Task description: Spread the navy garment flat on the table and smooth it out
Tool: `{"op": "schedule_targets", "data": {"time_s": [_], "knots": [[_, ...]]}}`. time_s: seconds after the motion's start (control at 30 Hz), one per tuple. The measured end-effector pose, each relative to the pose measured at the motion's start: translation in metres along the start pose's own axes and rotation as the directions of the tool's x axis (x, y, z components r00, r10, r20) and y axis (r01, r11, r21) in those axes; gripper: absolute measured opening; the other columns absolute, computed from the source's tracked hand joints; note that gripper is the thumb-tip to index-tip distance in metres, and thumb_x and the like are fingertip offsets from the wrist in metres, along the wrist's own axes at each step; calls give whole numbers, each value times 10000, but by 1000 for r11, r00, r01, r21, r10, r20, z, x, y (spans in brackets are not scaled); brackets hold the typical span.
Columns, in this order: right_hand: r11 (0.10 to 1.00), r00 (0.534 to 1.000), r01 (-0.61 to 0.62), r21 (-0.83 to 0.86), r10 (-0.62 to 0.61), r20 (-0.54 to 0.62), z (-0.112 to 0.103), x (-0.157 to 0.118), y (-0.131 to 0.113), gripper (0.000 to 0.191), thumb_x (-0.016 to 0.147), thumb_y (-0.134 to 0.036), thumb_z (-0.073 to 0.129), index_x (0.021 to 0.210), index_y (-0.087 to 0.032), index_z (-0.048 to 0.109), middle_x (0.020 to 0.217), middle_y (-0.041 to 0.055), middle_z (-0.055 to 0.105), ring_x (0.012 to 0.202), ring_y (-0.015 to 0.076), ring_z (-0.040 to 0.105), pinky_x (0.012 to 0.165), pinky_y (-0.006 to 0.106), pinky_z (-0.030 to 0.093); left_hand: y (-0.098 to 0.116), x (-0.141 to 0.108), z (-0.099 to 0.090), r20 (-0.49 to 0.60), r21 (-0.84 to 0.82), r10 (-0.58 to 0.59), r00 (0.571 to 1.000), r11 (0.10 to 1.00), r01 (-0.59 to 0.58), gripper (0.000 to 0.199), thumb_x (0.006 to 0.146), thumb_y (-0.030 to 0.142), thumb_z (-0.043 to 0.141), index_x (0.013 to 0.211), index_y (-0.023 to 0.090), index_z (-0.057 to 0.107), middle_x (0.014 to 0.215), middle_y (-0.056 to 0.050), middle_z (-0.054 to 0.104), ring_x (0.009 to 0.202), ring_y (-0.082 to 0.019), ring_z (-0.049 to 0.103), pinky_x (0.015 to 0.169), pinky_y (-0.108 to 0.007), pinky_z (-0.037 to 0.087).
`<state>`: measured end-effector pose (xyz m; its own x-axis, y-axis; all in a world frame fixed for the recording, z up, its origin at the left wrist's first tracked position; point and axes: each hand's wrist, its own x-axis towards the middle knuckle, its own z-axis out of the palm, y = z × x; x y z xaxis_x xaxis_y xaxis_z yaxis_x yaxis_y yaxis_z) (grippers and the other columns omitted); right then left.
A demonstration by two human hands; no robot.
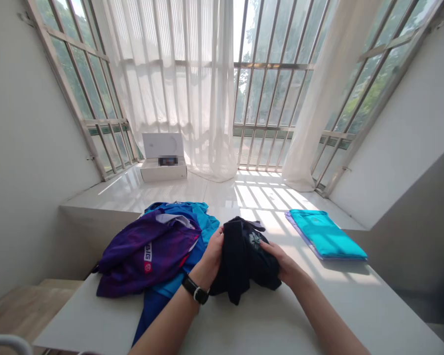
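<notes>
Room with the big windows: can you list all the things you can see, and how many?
black soft cloth garment: 1, black with a small pale print, between both hands
purple printed cloth garment: 1, purple and pink, heaped left of the hands
bright blue cloth garment: 1, blue, under the purple garment
folded turquoise cloth: 1, turquoise, on the right of the table
smooth white table: 1, white, under the clothes
open white cardboard box: 1, white, on the shiny floor by the windows
sheer white curtain: 2, white, hanging at the windows
black wristwatch: 1, black, on the left wrist
left hand: 1, gripping the black garment
right hand: 1, gripping the black garment
</notes>
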<state>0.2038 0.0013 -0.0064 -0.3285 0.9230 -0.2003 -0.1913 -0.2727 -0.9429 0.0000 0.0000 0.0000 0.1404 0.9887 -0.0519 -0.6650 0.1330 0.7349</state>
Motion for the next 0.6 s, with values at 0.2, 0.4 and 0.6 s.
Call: {"op": "schedule_targets", "data": {"time_s": [0.2, 0.4, 0.6], "knots": [[973, 985, 90, 211, -56, -161, -8, -2, -11, 355, 723, -410, 829, 993, -206, 720, 909, 44, 804, 882, 281, 771, 827, 396, 626, -6, -3, -5, -69, 302, 7, 998, 953, 14, 592, 668, 382, 904, 1134, 169, 608, 1073, -116, 717, 953, -253, 698, 789, -325, 546], [944, 964, 172, 282, -103, -243, -14, -6, -11, 355, 671, -406, 843, 945, -228, 704, 879, 43, 801, 962, 324, 758, 873, 460, 619, -10, 0, -6, -16, 533, 145, 989, 838, -114, 503, 792, 579, 748, 1059, 173, 616, 1093, -115, 668, 1036, -237, 633, 832, -324, 506], [961, 982, 129, 243, -89, -169, -11, -11, -8, 358, 664, -436, 845, 908, -211, 711, 874, 72, 802, 918, 342, 759, 885, 495, 600, -13, -9, -4, 98, 556, -155, 983, 828, 75, 611, 832, 752, 584, 960, 160, 663, 859, -24, 662, 813, -179, 601, 689, -267, 450]]}}
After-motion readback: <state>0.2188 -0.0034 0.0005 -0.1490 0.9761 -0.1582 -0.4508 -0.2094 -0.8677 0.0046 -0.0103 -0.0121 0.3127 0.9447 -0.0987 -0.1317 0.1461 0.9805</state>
